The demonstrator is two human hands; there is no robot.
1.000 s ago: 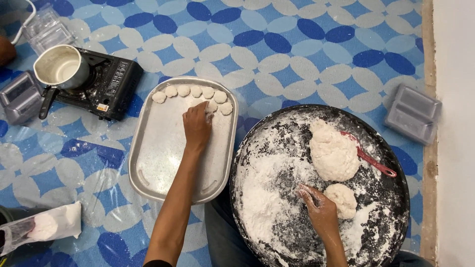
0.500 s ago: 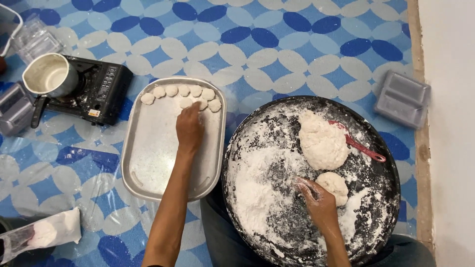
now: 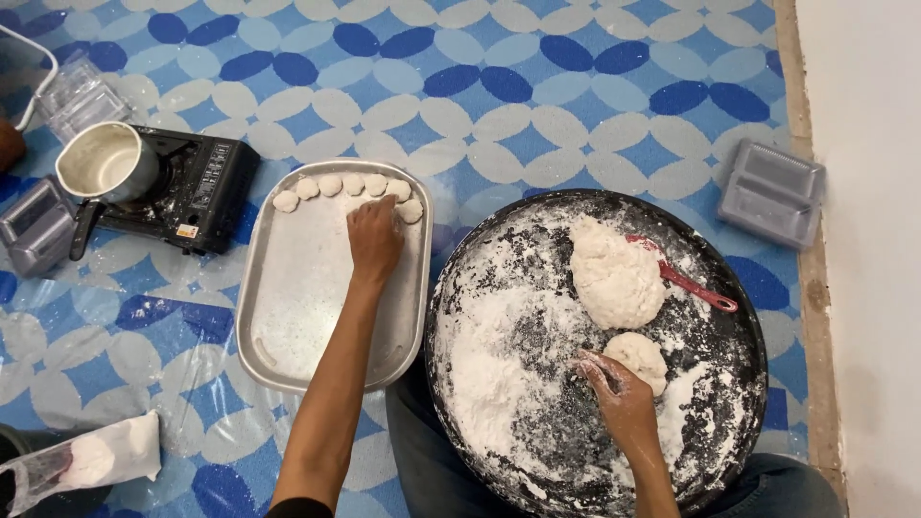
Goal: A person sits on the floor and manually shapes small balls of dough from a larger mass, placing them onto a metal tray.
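The metal tray [image 3: 288, 317] lies on the blue and white patterned floor mat [image 3: 537, 105], and along its far edge sits a curved row of small dough discs [image 3: 331, 185]. The left hand [image 3: 374, 240] rests palm down on the tray just below that row, fingers together and fingertips [image 3: 384, 203] touching the discs at the row's right end; whether it pinches one cannot be told.

Right of the tray, touching its edge, is a large round black pan [image 3: 729, 384], thick with loose white flour [image 3: 489, 384]. In the pan's far half sits a big lump of dough [image 3: 614, 278] with a red spatula [image 3: 686, 280] lying against its right side. Nearer in the pan is a smaller dough piece [image 3: 641, 357]. The right hand [image 3: 619, 398], dusted with flour, lies in the flour with fingers loosely curled, touching the near-left side of that smaller piece.

Compared with a second ago, the left hand stays at the same end of the row, and the right hand has kept its place by the small piece.

Left of the tray stands a black portable stove [image 3: 206, 187] carrying a small pot [image 3: 106, 163]. A grey plastic mould [image 3: 772, 192] lies beyond the pan to the right, and a bag of flour [image 3: 91, 460] lies near-left of the tray.
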